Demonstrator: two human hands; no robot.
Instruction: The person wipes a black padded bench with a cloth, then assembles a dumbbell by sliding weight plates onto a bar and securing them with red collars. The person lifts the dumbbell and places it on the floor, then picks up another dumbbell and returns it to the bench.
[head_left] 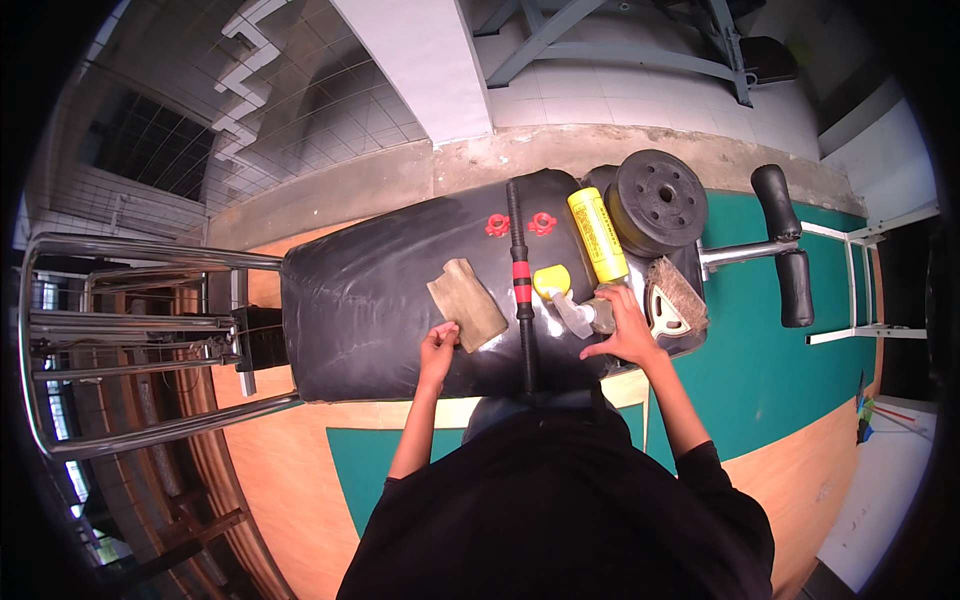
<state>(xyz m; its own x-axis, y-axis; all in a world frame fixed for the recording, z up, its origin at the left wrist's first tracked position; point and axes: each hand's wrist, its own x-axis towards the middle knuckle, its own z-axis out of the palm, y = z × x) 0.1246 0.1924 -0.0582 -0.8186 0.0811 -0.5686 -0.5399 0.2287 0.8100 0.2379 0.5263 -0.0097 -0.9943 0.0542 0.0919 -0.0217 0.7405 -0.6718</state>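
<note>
A brown cloth [468, 303] lies partly folded on the black padded bench [370, 310]. My left hand [438, 352] pinches its near left corner between thumb and fingers. Over to the right, my right hand [628, 328] curves around a clear spray bottle [602, 318] with a pale trigger head, thumb on the near side and fingers on the far side. A yellow rounded piece [551, 281] sits beside the trigger head. Just beyond my right hand is a yellow cylinder [598, 235]. A brush [672, 306] with a cream handle lies to its right.
A black bar [521, 270] with red bands crosses the bench between my hands. Two red collars [497, 224] flank it. A black weight plate [658, 200] rests at the far right. Foam rollers [778, 200] and a chrome frame [150, 245] extend from the bench ends.
</note>
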